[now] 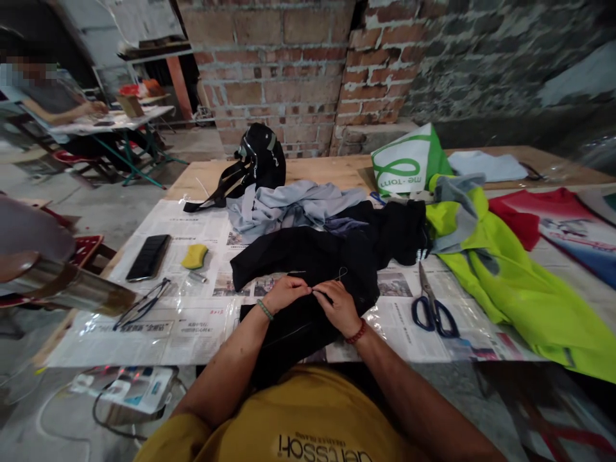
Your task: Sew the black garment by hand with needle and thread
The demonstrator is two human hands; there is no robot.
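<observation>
My left hand (287, 294), with a green bracelet at the wrist, is closed in a pinch. Its fingertips meet those of my right hand (337, 304), which is pinched too and has a red bracelet. What lies between the fingertips is too small to make out. Both hands rest over a black garment (308, 247) that drapes towards my lap. A thin light thread (343, 272) loops up just behind my right hand. Dark-handled scissors (433, 311) lie to the right, apart from the hands.
Newspaper (192, 343) under clear plastic covers the table. To the left are a phone (148, 256), yellow sponge (194, 256), glasses (142, 304) and a metal bottle (72, 282). Beyond lie a grey garment (293, 202), black bag (262, 154) and neon-yellow garment (524, 282). A person (52, 96) sits back left.
</observation>
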